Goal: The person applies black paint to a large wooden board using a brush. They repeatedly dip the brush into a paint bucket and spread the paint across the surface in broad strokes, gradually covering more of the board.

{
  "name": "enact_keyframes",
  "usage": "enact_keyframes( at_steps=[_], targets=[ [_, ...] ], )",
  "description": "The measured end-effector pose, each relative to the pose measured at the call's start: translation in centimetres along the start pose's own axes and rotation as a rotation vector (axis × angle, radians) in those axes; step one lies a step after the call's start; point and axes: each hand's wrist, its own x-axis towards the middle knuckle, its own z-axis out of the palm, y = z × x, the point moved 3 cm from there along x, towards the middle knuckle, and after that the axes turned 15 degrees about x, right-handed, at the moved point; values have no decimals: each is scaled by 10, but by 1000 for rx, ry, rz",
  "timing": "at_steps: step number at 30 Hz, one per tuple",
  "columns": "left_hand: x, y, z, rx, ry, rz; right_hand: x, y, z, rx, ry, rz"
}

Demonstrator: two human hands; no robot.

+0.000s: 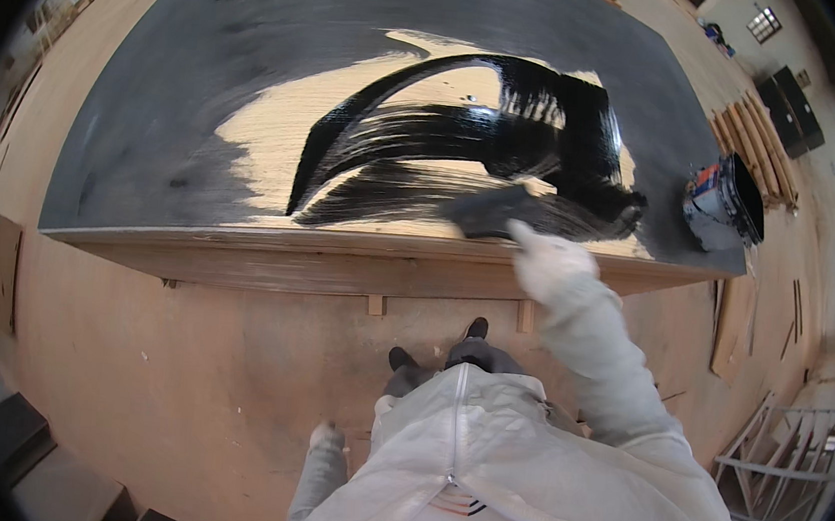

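Looking down: white coverall [519,461] nearest, two dark shoes [439,348] on the brown floor [175,378] just short of the board's near edge.

Left hand [323,437] gloved, hangs low at the side, well back from the board, holds nothing. Finger spread: cannot tell, too small and partly cut off by the sleeve.

Right hand [550,263] gloved, arm stretched out over the board's near edge, right of its centre. Fingers wrapped round the handle of a dark pad [488,210]. Pad head lies flat on the board [149,124], in wet paint just inside the near edge.

Board: big flat panel on low wooden blocks [375,305]. Left part and far edge are dull grey-black. Centre still shows a bare wood patch [269,136]. Over it run glossy black strokes [470,130]: one curved arc from the near-left up to the far-right, plus wide streaks toward the pad.

Paint can [723,202] sits at the board's right near corner, just beside the painted area, well right of the pad. It is open, inside black; how full it is I cannot tell.

Beyond the board's right end: wood slats [760,153] on the floor, then a dark cabinet [794,111] by the wall. A pale frame [790,462] leans to the right, nearer than the board.
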Motion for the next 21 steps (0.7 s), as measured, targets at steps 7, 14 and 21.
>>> enact_keyframes(
  at_steps=[7, 14, 21],
  targets=[
    [-20, -66, 74, 318, -74, 320, 14, -62, -2, -15, -135, -100],
    [31, 56, -28, -668, 303, 348, 78, -151, 6, -182, -172, -334],
    [33, 55, 52, -474, 172, 223, 67, 40, -61, -164, 4, -107]
  ],
)
